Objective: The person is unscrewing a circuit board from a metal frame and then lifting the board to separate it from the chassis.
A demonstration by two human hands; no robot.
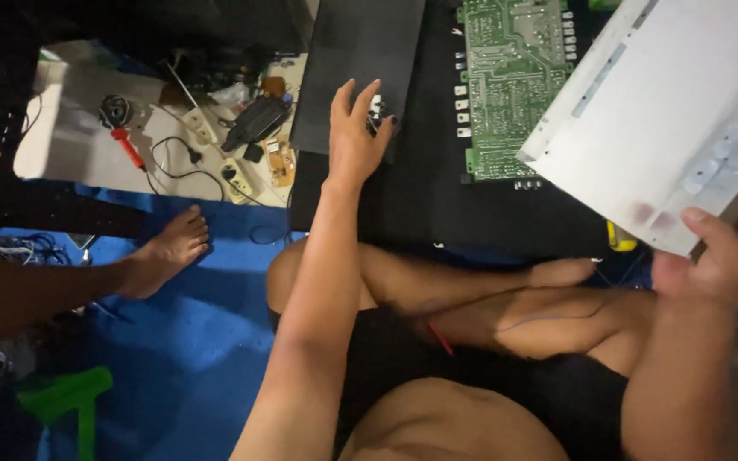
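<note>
My left hand (354, 128) reaches forward with fingers spread, resting on the near corner of a flat black panel (356, 60), beside a small cluster of connectors. Whether it grips anything there is unclear. My right hand (715, 256) grips the lower edge of a large white sheet-metal panel (668, 111), holding it tilted up at the right. A green circuit board (510, 81) lies on the black surface between the two panels. My crossed legs sit below them.
Another person's leg and bare foot (168, 248) rest on the blue mat (207, 333) at left. Beyond lie a red-handled tool (128, 147), a power strip (234, 177), cables and small boards. A green plastic piece (66, 397) sits at lower left.
</note>
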